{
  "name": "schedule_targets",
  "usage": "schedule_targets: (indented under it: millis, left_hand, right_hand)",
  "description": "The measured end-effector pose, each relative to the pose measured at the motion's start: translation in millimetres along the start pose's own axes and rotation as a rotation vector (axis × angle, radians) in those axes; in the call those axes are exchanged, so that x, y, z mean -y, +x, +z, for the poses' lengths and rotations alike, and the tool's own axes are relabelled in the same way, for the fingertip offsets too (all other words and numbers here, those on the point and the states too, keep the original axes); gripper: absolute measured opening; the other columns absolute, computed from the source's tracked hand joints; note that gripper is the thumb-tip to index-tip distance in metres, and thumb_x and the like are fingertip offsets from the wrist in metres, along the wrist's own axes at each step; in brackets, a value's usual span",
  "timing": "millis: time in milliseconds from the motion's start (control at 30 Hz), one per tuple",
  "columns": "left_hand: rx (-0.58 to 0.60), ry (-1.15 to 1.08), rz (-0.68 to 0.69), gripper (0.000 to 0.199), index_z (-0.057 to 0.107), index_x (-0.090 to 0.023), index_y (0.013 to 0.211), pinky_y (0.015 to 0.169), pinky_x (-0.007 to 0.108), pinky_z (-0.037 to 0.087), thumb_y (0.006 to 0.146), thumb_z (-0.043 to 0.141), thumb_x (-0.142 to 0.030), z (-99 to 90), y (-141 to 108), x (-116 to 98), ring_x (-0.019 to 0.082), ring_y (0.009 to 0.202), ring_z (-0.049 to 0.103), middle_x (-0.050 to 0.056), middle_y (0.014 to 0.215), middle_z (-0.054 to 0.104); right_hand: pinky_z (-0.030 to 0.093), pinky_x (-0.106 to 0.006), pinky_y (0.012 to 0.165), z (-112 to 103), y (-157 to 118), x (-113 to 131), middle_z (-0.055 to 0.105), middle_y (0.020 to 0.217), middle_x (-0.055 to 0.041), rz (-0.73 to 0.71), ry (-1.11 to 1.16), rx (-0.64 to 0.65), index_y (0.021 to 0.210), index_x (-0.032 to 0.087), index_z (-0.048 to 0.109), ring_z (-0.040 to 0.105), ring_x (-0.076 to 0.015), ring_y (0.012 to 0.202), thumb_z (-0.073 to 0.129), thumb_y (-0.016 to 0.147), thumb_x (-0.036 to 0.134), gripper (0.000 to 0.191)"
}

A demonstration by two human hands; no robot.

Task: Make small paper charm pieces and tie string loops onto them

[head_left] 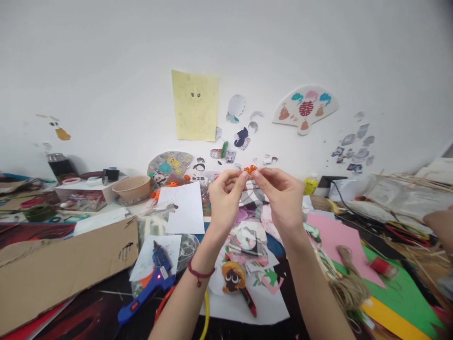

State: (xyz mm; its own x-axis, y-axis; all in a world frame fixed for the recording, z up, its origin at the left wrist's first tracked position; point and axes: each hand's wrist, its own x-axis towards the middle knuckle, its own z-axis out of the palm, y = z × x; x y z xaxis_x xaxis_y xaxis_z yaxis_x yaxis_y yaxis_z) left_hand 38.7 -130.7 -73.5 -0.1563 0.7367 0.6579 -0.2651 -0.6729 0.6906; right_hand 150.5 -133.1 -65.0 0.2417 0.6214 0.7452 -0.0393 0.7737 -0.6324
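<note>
Both hands are raised in front of me, thumbs and fingertips pinched close together. Between them sits a small orange, knobbly decoration (250, 169), with what looks like a thin dark cord hanging below it. My left hand (226, 196) is closed at its left side, a dark red bracelet on the wrist. From the right, my right hand (285, 196) pinches its other edge. Exactly how the cord joins the decoration is too small to tell. Below the hands lie paper scraps in a clear bag (246, 241) and a cartoon figure with a yellow hood (233, 277).
A blue glue gun (159, 278) with a lit spot rests left of my forearm, beside a cardboard sheet (67, 269). Twine (348, 283), pink paper (348, 241) and green paper (406, 293) lie right. A beige bowl (131, 188) stands back left. Part of another person's arm (439, 224) shows at right.
</note>
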Motion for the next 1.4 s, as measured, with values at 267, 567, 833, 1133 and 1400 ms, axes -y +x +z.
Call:
schedule_targets:
  millis: [267, 567, 833, 1133, 1400]
  left_hand:
    - [-0.003, 0.48, 0.311, 0.018, 0.066, -0.018, 0.088, 0.061, 0.023, 0.042, 0.093, 0.058, -0.034, -8.0, -1, 8, 0.01, 0.061, 0.056, 0.001, 0.075, 0.069]
    - [0.008, 0.443, 0.366, 0.016, 0.068, -0.02, 0.082, 0.055, 0.023, 0.041, 0.088, 0.065, -0.033, -17.6, 7, 10, 0.01, 0.054, 0.054, 0.0, 0.072, 0.07]
    - [0.166, 0.646, 0.481, 0.015, 0.069, -0.021, 0.089, 0.07, 0.024, 0.045, 0.094, 0.055, -0.026, -32.2, 15, 5, 0.014, 0.074, 0.063, 0.003, 0.084, 0.073]
    - [0.204, 0.393, 0.134, 0.026, 0.071, -0.017, 0.075, 0.056, 0.023, 0.048, 0.08, 0.072, -0.043, -38.8, 18, -3, 0.014, 0.058, 0.063, 0.003, 0.066, 0.07]
    - [0.091, 0.422, 0.125, 0.023, 0.068, -0.017, 0.079, 0.056, 0.021, 0.048, 0.076, 0.077, -0.038, -38.8, 19, -3, 0.013, 0.06, 0.065, 0.003, 0.07, 0.071]
  right_hand:
    - [0.058, -0.034, 0.077, 11, 8, -7, 0.075, 0.082, -0.0038, 0.028, -0.008, 0.001, 0.082, 0.019, 0.074, 0.071, -0.0182, 0.078, 0.081, 0.071, 0.032, 0.018]
    - [0.053, -0.03, 0.06, 13, 5, -15, 0.074, 0.079, -0.0046, 0.019, -0.136, -0.003, 0.085, 0.019, 0.077, 0.065, -0.0161, 0.066, 0.076, 0.076, 0.032, 0.016]
    - [0.049, -0.03, 0.061, 7, 4, -7, 0.067, 0.075, -0.0015, -0.131, -0.338, 0.179, 0.087, 0.021, 0.075, 0.057, -0.0129, 0.06, 0.065, 0.086, 0.027, 0.012]
    - [0.047, -0.029, 0.062, -1, 10, -3, 0.066, 0.072, -0.0005, -0.08, -0.279, 0.38, 0.089, 0.02, 0.075, 0.057, -0.0124, 0.06, 0.062, 0.089, 0.025, 0.014]
    - [0.052, -0.028, 0.061, 5, 9, -7, 0.073, 0.073, -0.0022, 0.081, -0.103, 0.286, 0.081, 0.019, 0.077, 0.064, -0.0134, 0.06, 0.077, 0.077, 0.03, 0.012]
